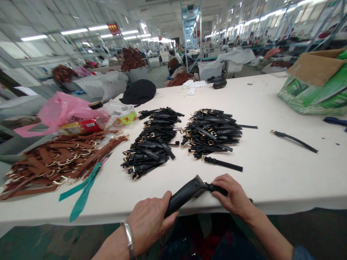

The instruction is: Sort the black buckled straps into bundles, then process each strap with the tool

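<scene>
My left hand (151, 220), with a silver bangle at its wrist, is closed round a thick black tool with a wide flat end (184, 195), angled up to the right. The fingers of my right hand (231, 195) pinch a short black strap (217, 188) whose buckle end meets the tool's tip. Past my hands lie two piles of black buckled straps, a left pile (154, 141) and a right pile (214, 131). One single strap (223, 164) rests just in front of the right pile, and another strap (295, 141) lies farther right.
Brown straps with metal rings (62, 155) cover the table's left side, beside teal-handled scissors (86, 191). Behind are a pink bag (62, 112), a black cap (138, 92) and small white devices (191, 88). A green bag with cardboard (311, 90) stands at right.
</scene>
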`<state>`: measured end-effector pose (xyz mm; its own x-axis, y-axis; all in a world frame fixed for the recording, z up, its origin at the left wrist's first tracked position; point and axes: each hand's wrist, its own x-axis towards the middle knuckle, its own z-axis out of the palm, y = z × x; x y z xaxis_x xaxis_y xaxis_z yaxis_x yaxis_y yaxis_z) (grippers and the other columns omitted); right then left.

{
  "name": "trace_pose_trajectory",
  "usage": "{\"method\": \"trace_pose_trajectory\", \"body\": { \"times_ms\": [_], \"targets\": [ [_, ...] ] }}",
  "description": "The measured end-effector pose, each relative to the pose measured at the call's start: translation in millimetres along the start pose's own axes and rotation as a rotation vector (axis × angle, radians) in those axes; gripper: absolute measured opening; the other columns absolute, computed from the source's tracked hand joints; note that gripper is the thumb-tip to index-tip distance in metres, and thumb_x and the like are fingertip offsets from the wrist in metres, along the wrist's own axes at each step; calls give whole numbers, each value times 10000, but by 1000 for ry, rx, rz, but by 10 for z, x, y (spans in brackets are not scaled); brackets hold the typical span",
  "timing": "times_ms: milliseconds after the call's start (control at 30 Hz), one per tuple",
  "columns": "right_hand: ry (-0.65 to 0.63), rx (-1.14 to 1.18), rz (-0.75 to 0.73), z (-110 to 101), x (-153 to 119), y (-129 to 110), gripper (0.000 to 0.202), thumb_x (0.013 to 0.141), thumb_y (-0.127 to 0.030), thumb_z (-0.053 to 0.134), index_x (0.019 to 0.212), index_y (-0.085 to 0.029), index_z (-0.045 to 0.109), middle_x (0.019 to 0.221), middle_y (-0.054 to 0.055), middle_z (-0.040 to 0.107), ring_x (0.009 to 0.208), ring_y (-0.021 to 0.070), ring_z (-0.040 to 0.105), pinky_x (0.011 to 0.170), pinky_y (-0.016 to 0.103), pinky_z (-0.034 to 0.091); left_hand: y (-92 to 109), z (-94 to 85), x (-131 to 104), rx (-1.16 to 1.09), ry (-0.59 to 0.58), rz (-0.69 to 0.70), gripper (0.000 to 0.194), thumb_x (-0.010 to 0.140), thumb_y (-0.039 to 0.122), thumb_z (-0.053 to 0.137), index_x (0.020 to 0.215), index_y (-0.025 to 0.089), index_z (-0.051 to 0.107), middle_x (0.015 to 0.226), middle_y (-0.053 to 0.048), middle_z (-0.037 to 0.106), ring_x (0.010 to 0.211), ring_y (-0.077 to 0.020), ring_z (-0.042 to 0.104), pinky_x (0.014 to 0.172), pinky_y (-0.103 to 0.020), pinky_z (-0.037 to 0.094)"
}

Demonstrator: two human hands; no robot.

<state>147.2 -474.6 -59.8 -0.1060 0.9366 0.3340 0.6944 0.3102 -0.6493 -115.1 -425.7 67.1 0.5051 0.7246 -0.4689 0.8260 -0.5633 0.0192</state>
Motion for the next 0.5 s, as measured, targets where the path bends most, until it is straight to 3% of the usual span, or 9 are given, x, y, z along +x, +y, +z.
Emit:
{"method": "trace_pose_trajectory", "body": {
  "times_ms": [167, 500],
  "targets": [
    [-29, 41, 12, -40, 0, 8, 218, 768, -157, 578, 967, -210, 648, 935, 72, 631, 888, 209, 562, 787, 356, 481, 42, -32, -23, 65, -16, 13, 329, 878, 407, 362, 1091, 192, 490, 808, -86, 688, 761, -318, 654, 654, -442, 490],
    [112, 71, 33, 42, -39, 16, 112, 794, -159, 544, 795, -218, 639, 906, 51, 666, 842, 183, 611, 760, 320, 490, 96, -72, 47, 62, -24, 26, 288, 871, 393, 359, 1046, 211, 497, 799, -74, 683, 750, -309, 652, 653, -427, 482]
  ]
}}
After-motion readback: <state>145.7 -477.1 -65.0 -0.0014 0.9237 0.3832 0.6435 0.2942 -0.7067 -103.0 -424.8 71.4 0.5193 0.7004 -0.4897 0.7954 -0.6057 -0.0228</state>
